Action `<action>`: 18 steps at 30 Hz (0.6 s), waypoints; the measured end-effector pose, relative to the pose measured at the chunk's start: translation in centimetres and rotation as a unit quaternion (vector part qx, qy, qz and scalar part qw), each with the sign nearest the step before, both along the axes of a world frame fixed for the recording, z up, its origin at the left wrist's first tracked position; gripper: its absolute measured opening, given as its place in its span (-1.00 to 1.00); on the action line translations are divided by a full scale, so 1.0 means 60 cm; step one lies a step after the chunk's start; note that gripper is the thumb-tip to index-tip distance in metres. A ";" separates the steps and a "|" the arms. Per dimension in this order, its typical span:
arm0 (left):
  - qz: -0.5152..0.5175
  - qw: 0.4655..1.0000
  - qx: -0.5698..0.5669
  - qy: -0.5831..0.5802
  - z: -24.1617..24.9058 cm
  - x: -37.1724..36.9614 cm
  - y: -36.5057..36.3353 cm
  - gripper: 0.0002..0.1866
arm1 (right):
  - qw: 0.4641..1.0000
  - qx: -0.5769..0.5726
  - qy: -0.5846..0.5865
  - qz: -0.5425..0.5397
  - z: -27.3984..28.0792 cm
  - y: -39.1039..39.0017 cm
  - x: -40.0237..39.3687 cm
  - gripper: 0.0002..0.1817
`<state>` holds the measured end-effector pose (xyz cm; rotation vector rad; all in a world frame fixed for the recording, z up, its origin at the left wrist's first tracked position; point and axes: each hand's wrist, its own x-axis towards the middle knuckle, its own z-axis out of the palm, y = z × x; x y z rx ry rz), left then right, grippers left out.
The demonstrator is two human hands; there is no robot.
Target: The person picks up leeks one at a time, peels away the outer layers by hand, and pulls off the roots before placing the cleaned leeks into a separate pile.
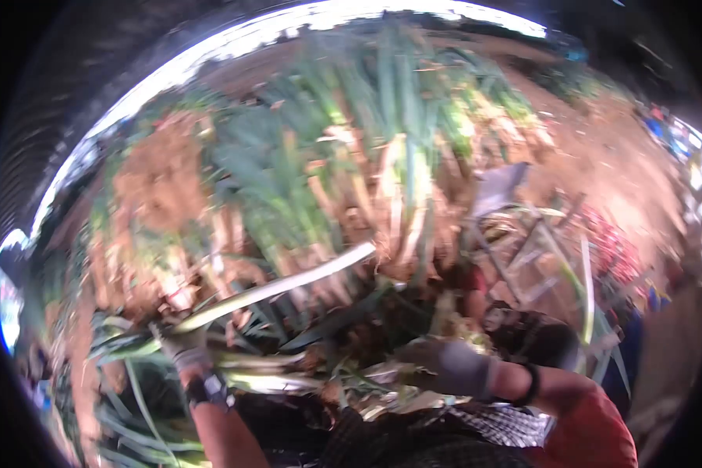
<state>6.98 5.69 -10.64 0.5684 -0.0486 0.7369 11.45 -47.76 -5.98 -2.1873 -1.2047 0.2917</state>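
A long green onion stalk (281,287) with a pale stem slants up to the right from my left hand (181,343), which is gloved and closed round its leafy part. My right hand (444,365), also gloved, is over the loose leaves and peelings at my lap; blur hides its fingers and whatever they may hold. Between my hands lie more pale stalks (277,382). Just beyond them stand big bunches of green onions (405,168) with soil on their pale lower ends.
More soil-covered bunches (160,265) stand at the left. To the right are a crate-like frame (534,269), a red net-like heap (610,246) and a grey sheet (499,189). Bare brown ground (600,168) stretches behind. Trimmed leaves (148,429) lie at the lower left.
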 end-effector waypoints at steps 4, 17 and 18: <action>-0.128 0.992 0.008 -0.004 0.095 0.106 -0.237 -0.49 | 0.898 0.309 0.310 -0.032 -0.047 0.184 0.049 -0.14; -0.266 0.896 0.332 0.125 0.152 0.137 -0.406 -0.55 | 0.679 0.667 -0.273 -0.141 0.568 -0.108 0.115 -0.74; -0.219 0.895 0.361 0.143 0.146 0.142 -0.402 -0.57 | 0.675 0.575 -0.378 -0.266 0.595 -0.115 0.103 -0.67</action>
